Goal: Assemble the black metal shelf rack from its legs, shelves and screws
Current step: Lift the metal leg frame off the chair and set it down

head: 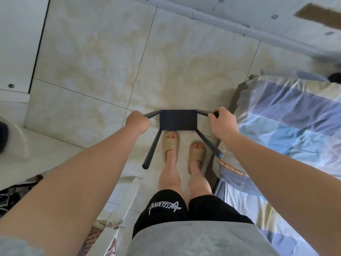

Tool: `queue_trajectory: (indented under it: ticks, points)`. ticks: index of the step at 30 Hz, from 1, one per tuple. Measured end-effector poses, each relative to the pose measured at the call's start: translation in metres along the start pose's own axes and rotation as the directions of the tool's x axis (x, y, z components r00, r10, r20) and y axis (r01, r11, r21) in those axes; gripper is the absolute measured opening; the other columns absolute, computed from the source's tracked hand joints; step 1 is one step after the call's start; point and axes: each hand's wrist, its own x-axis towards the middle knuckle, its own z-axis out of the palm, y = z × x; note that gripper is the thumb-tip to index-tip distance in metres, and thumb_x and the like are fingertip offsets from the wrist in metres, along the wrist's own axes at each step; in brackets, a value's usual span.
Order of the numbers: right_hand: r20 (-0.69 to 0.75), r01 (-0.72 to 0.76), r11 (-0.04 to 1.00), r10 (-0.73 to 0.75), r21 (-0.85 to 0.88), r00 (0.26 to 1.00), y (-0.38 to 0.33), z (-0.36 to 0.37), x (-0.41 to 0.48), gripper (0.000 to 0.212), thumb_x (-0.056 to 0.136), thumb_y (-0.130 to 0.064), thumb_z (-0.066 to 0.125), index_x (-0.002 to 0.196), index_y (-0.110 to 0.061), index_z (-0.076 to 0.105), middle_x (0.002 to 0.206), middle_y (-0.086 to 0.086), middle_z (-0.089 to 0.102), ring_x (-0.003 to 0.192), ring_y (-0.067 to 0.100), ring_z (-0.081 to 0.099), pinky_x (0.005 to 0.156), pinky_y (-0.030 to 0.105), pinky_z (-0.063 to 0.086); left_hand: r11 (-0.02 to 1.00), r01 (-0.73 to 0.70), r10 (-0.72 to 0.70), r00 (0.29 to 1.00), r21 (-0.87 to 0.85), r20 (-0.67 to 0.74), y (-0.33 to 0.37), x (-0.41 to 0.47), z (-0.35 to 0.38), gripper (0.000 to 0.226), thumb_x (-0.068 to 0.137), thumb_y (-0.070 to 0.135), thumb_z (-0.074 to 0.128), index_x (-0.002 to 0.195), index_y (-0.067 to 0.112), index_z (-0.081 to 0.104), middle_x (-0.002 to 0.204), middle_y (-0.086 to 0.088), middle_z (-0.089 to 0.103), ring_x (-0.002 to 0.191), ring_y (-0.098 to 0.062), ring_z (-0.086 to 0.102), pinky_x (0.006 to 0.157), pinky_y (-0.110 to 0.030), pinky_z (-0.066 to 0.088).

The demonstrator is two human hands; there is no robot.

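Note:
The black metal rack (178,120) stands on the tiled floor just in front of my feet, seen from straight above. Its dark shelf panel lies low between four black legs that rise toward the camera. My left hand (137,121) grips the top of the far left leg (152,114). My right hand (222,121) grips the top of the far right leg (203,113). The two near legs (152,148) (208,143) stand free, their ends pointing up at me. No loose screws show.
A bed with a blue and cream patchwork cover (287,126) fills the right side, close to the rack. White furniture (16,111) stands at the left. A white board (129,200) leans by my left leg. Beige floor tiles (110,61) stretch ahead.

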Motion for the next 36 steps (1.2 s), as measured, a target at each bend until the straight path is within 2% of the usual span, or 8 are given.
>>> queue_trajectory:
  ticks: [3, 6, 12, 15, 17, 23, 28, 36]
  points:
    - [0.001, 0.124, 0.988, -0.124, -0.09, 0.992, -0.013, 0.0, -0.009, 0.033, 0.106, -0.024, 0.041, 0.133, -0.014, 0.056, 0.118, 0.011, 0.062, 0.099, 0.029, 0.061, 0.082, 0.039, 0.052, 0.976, -0.189, 0.198, 0.976, 0.105, -0.091, -0.009, -0.005, -0.004, 0.05, 0.098, 0.012, 0.047, 0.148, 0.016, 0.038, 0.133, -0.01, 0.053, 0.101, -0.027, 0.059, 0.066, -0.03, 0.045]
    - [0.121, 0.156, 0.979, -0.14, -0.129, 0.983, -0.027, 0.0, -0.018, 0.04, 0.105, -0.021, 0.04, 0.143, -0.014, 0.051, 0.134, 0.012, 0.056, 0.118, 0.031, 0.056, 0.096, 0.04, 0.047, 0.951, -0.268, 0.277, 0.96, 0.156, -0.034, -0.018, -0.015, -0.007, 0.063, 0.099, 0.018, 0.048, 0.156, 0.019, 0.022, 0.151, -0.007, 0.039, 0.122, -0.029, 0.053, 0.09, -0.039, 0.049]
    - [0.219, 0.131, 0.974, -0.089, -0.182, 0.972, -0.031, -0.01, -0.053, 0.046, 0.105, -0.022, 0.042, 0.15, -0.013, 0.04, 0.141, 0.016, 0.051, 0.116, 0.031, 0.052, 0.09, 0.034, 0.042, 0.911, -0.339, 0.343, 0.939, 0.236, 0.025, -0.04, -0.051, -0.017, 0.069, 0.098, 0.03, 0.049, 0.158, 0.022, 0.017, 0.165, 0.001, 0.016, 0.142, -0.029, 0.033, 0.104, -0.045, 0.043]
    - [0.231, 0.188, 0.948, -0.128, -0.257, 0.965, -0.03, -0.015, -0.078, 0.051, 0.106, -0.027, 0.044, 0.154, -0.018, 0.035, 0.156, 0.011, 0.038, 0.137, 0.034, 0.04, 0.11, 0.044, 0.04, 0.861, -0.398, 0.408, 0.912, 0.317, 0.038, -0.058, -0.07, -0.023, 0.07, 0.098, 0.044, 0.048, 0.158, 0.024, 0.017, 0.167, -0.001, 0.008, 0.15, -0.029, 0.016, 0.113, -0.048, 0.033]
    - [0.197, 0.222, 0.929, -0.168, -0.296, 0.966, -0.03, -0.018, -0.099, 0.056, 0.105, -0.032, 0.044, 0.157, -0.023, 0.027, 0.161, 0.005, 0.031, 0.147, 0.033, 0.028, 0.117, 0.052, 0.032, 0.809, -0.444, 0.466, 0.884, 0.385, 0.041, -0.072, -0.083, -0.027, 0.071, 0.098, 0.052, 0.045, 0.158, 0.026, 0.017, 0.168, -0.001, 0.006, 0.152, -0.029, 0.008, 0.117, -0.049, 0.027]
    - [0.146, 0.412, 0.748, -0.398, -0.521, 0.906, -0.031, -0.018, -0.152, 0.065, 0.104, -0.048, 0.038, 0.161, -0.032, 0.01, 0.169, 0.0, 0.009, 0.155, 0.027, -0.001, 0.124, 0.051, 0.006, 0.715, -0.52, 0.618, 0.782, 0.468, -0.076, -0.111, -0.125, -0.04, 0.07, 0.096, 0.064, 0.037, 0.156, 0.031, 0.019, 0.168, -0.002, 0.004, 0.153, -0.029, 0.001, 0.119, -0.049, 0.016]
    - [0.122, 0.506, 0.614, -0.556, -0.606, 0.822, -0.032, -0.011, -0.187, 0.072, 0.102, -0.056, 0.036, 0.159, -0.037, -0.004, 0.169, -0.001, -0.003, 0.155, 0.029, -0.008, 0.123, 0.055, 0.0, 0.742, -0.513, 0.633, 0.748, 0.431, -0.199, -0.147, -0.162, -0.041, 0.072, 0.095, 0.067, 0.032, 0.156, 0.033, 0.017, 0.168, 0.001, -0.001, 0.153, -0.028, -0.004, 0.121, -0.049, 0.012]
    - [0.209, 0.685, 0.431, -0.737, -0.587, 0.643, -0.021, 0.009, -0.248, 0.073, 0.101, -0.058, 0.035, 0.158, -0.037, -0.005, 0.17, -0.002, -0.004, 0.155, 0.029, -0.009, 0.122, 0.058, -0.002, 0.816, -0.459, 0.571, 0.736, 0.351, -0.364, -0.22, -0.234, -0.019, 0.086, 0.085, 0.08, 0.024, 0.157, 0.035, 0.012, 0.168, 0.002, -0.003, 0.153, -0.024, -0.009, 0.121, -0.053, 0.003]
